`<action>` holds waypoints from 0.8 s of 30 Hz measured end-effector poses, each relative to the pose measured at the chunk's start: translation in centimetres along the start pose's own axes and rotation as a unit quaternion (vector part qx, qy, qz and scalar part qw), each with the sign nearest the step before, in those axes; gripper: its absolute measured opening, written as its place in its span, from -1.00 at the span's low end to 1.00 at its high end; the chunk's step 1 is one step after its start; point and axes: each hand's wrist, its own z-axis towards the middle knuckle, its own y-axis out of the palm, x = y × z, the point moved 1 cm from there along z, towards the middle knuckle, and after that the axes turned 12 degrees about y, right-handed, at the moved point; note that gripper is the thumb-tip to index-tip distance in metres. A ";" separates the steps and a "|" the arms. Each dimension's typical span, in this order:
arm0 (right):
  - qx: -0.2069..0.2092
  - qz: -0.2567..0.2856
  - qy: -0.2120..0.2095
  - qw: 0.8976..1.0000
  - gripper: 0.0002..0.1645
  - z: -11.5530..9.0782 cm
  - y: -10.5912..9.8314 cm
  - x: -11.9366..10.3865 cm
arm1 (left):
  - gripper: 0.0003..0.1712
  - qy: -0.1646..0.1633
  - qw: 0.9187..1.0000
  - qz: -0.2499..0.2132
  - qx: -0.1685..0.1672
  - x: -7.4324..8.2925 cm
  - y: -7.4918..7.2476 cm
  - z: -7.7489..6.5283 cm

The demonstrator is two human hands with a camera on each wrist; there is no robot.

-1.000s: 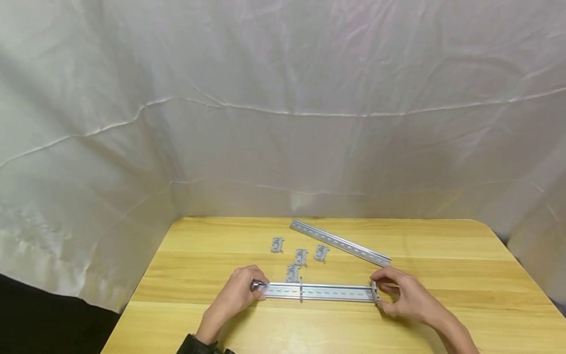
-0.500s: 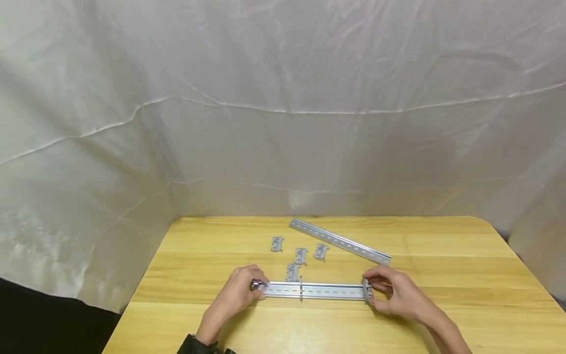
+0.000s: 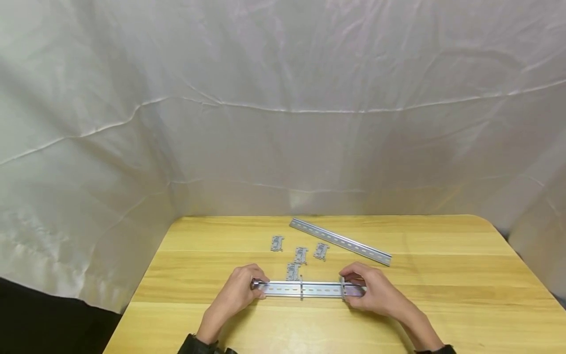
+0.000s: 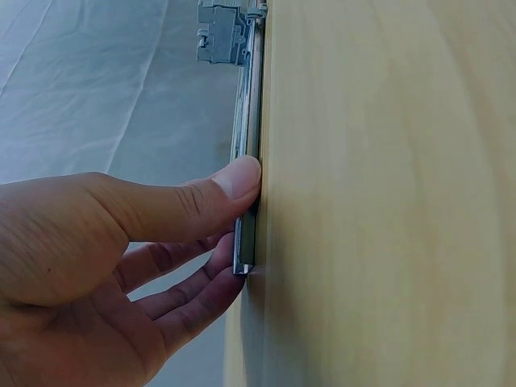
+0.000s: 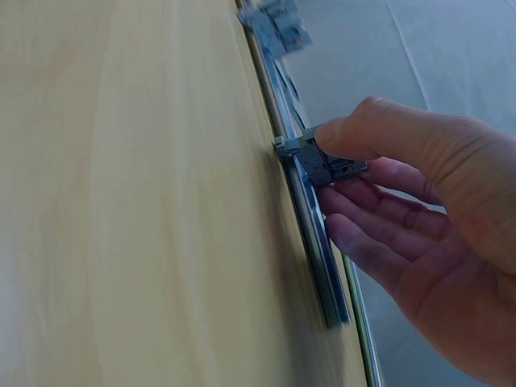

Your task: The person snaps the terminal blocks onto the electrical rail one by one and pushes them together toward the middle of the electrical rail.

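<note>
A slotted metal DIN rail (image 3: 322,290) lies along the table near its front, in the head view. My left hand (image 3: 240,289) pinches its left end, the thumb on the near side in the left wrist view. My right hand (image 3: 375,293) holds a grey terminal block (image 5: 316,158) between thumb and fingers. That block stands upright across the rail, and some rail shows beyond it toward the right end. Another upright terminal block (image 3: 301,288) sits on the rail between the hands, with neither hand touching it.
Behind the rail lie several loose grey terminal blocks (image 3: 301,255), one close to the rail's far edge. A second DIN rail (image 3: 340,241) lies slanted farther back on the wooden table (image 3: 199,241). Pale cloth (image 3: 283,147) hangs behind the table.
My right hand has moved left along the rail with its terminal block, from the right end toward the other block. The left hand, the rail and the loose blocks stay put.
</note>
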 end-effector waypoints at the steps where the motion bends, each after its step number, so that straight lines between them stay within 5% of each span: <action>1: -0.002 0.002 0.001 1.000 -0.41 0.2 0.3 -0.2 | -0.70 0.000 1.000 0.000 -0.001 0.0 0.0 0.0; 24: -0.027 0.020 -0.004 0.999 -0.43 3.1 4.2 -3.4 | -0.68 -0.001 1.000 -0.005 0.005 -0.1 0.0 -0.1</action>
